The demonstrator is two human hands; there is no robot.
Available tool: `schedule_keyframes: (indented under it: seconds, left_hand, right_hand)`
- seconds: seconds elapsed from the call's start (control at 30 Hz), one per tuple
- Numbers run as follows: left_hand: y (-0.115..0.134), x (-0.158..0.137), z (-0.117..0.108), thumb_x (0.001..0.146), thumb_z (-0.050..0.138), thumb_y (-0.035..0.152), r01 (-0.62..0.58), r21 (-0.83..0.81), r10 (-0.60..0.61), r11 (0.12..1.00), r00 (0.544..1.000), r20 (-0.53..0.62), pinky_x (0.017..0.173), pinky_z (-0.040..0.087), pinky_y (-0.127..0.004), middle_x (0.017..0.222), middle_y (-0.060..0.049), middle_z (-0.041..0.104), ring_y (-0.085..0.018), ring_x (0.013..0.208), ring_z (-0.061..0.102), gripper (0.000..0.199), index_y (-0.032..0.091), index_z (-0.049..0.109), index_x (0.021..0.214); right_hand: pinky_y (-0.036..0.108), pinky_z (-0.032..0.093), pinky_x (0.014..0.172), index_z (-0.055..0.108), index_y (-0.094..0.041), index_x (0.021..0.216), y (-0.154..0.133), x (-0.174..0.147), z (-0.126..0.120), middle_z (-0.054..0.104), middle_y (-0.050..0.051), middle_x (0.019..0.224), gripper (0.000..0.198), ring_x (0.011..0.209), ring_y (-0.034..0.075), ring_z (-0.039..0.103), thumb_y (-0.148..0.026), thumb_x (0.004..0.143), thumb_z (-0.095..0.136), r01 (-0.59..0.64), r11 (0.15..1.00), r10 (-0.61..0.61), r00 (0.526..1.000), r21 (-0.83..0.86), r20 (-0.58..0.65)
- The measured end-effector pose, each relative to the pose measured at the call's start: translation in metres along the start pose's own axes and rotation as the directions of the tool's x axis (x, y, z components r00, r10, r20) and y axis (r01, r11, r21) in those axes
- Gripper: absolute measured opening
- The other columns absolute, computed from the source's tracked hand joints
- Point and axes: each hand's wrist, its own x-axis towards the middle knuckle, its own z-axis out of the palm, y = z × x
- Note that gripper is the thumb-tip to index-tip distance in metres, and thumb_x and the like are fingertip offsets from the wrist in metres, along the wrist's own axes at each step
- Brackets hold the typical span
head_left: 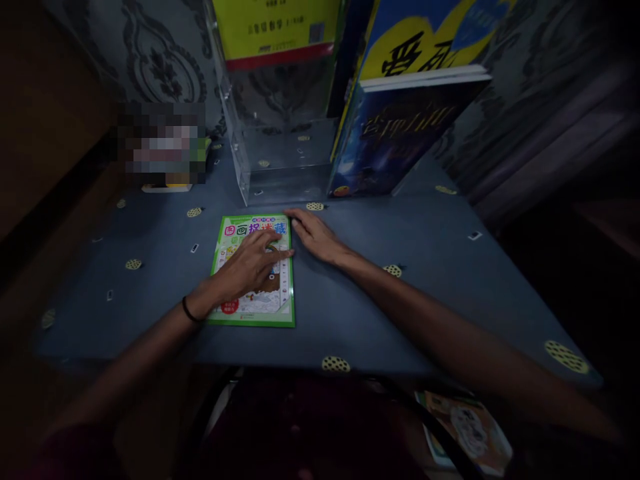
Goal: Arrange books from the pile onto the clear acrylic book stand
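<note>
A thin picture book [273,320] with a green border and a colourful cartoon cover lies flat on the table. My left hand [250,263] rests on its cover, fingers stretched out towards the right edge, hiding part of the picture. A dark band circles the left wrist. Beside the book's upper right corner is my right hand [317,237], on its side with fingers extended and nothing visible in it. Its fingertips are at the corner, but whether they press on the book is hard to tell.
Behind the book stands a clear acrylic rack [290,180] holding a yellow book [280,30]. A dark blue book [400,133] leans at its right, before a blue and yellow one [415,33]. The patterned tablecloth [165,300] reaches the front edge. Another book [470,430] lies below the table.
</note>
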Motion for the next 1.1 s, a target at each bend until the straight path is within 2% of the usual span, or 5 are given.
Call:
schedule_keyframes:
  seconds: [0.7,0.83,0.97,1.03,1.1]
  left_hand:
    - [0.092,-0.063,-0.025,0.097,0.050,0.016,0.012,-0.046,-0.004,0.999,0.988,0.157,0.115,0.040,-0.054,0.143,-0.009,0.054,-0.027,0.144,0.038,0.037,0.029,0.062,0.129]
    - [0.079,-0.078,-0.033,0.099,0.047,0.014,0.053,-0.137,-0.039,0.989,0.993,0.108,0.112,0.045,-0.050,0.142,-0.008,0.056,-0.024,0.138,0.046,0.036,0.027,0.059,0.130]
    - [0.042,-0.097,-0.041,0.101,0.042,0.013,0.259,-0.139,-0.274,0.956,0.957,-0.098,0.103,0.051,-0.046,0.132,-0.009,0.062,-0.022,0.125,0.057,0.037,0.024,0.055,0.134]
    - [0.025,-0.105,-0.041,0.101,0.040,0.013,0.354,-0.099,-0.365,0.930,0.921,-0.135,0.103,0.051,-0.046,0.128,-0.009,0.065,-0.022,0.122,0.059,0.038,0.023,0.054,0.135]
    - [0.014,-0.111,-0.039,0.100,0.042,0.013,0.369,-0.066,-0.375,0.927,0.920,-0.118,0.107,0.048,-0.049,0.132,-0.010,0.063,-0.023,0.125,0.057,0.040,0.023,0.053,0.137]
  right_hand:
    - [0.051,0.038,0.114,0.064,-0.018,0.125,-0.004,-0.002,0.005,0.063,0.012,0.136,0.035,0.132,0.030,0.053,-0.025,0.096,0.047,0.044,0.993,-0.043,0.999,-0.109,0.014]
    - [0.056,0.037,0.114,0.065,-0.014,0.124,-0.006,-0.003,0.004,0.061,0.017,0.139,0.035,0.134,0.034,0.050,-0.025,0.096,0.047,0.052,0.988,-0.049,0.999,-0.149,0.025]
    - [0.065,0.033,0.113,0.068,-0.018,0.114,-0.047,-0.010,0.014,0.061,0.015,0.139,0.027,0.138,0.036,0.045,-0.023,0.098,0.047,0.159,0.969,-0.155,0.987,-0.188,0.035]
    - [0.060,0.039,0.111,0.069,-0.019,0.110,-0.084,-0.022,0.027,0.066,0.012,0.132,0.028,0.132,0.031,0.053,-0.021,0.101,0.043,0.331,0.932,-0.307,0.937,-0.145,0.167]
    - [0.054,0.043,0.111,0.068,-0.017,0.114,-0.120,-0.038,0.043,0.069,0.013,0.128,0.032,0.129,0.026,0.056,-0.019,0.103,0.038,0.485,0.873,-0.448,0.832,-0.039,0.329]
